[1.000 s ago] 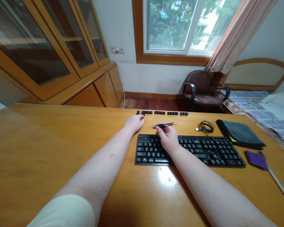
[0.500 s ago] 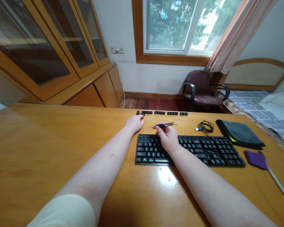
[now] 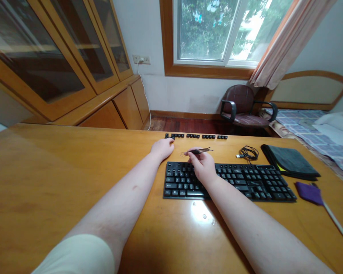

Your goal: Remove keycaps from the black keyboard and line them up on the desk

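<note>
My left hand [image 3: 162, 149] rests at the far edge of the desk, its fingers closed at a black keycap [image 3: 172, 138], which they partly hide. Just beyond it is a row of loose black keycaps [image 3: 193, 136], set in small groups. Over the upper part of the black keyboard [image 3: 234, 180], my right hand [image 3: 202, 165] is closed on a wire keycap puller [image 3: 198, 151]. The tool's thin wire end points left and its two dark prongs point right. My right forearm crosses the keyboard and hides some keys.
A coiled USB cable [image 3: 248, 153] lies behind the keyboard. To the right are a folded dark cloth [image 3: 290, 160] and a purple-headed duster [image 3: 310, 193] with a pale handle. Beyond the desk [image 3: 60, 171] stand a chair [image 3: 241, 108] and a glass-fronted cabinet [image 3: 91, 87].
</note>
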The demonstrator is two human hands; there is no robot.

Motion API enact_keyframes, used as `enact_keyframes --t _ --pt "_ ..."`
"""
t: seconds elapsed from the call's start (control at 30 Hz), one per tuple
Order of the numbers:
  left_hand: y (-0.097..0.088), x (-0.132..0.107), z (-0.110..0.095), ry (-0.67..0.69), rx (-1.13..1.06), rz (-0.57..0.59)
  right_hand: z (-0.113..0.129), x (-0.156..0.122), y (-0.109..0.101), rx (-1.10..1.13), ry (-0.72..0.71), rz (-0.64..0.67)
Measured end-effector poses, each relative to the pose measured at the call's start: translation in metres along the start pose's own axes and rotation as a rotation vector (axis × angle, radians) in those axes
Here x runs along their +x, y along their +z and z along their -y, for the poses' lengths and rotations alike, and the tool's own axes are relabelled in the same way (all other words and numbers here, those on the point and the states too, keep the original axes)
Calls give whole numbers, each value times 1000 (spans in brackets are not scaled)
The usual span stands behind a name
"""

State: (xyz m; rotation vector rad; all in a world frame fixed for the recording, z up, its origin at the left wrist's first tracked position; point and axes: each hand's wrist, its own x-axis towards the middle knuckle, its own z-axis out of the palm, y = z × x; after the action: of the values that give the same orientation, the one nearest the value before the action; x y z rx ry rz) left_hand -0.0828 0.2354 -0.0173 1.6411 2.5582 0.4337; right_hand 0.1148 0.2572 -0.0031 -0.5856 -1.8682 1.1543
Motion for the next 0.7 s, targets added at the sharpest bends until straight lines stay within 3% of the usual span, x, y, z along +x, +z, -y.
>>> enact_keyframes --t 0.7 --pt "-4 1 0 -28 -26 42 3 0 -1 -15 20 16"
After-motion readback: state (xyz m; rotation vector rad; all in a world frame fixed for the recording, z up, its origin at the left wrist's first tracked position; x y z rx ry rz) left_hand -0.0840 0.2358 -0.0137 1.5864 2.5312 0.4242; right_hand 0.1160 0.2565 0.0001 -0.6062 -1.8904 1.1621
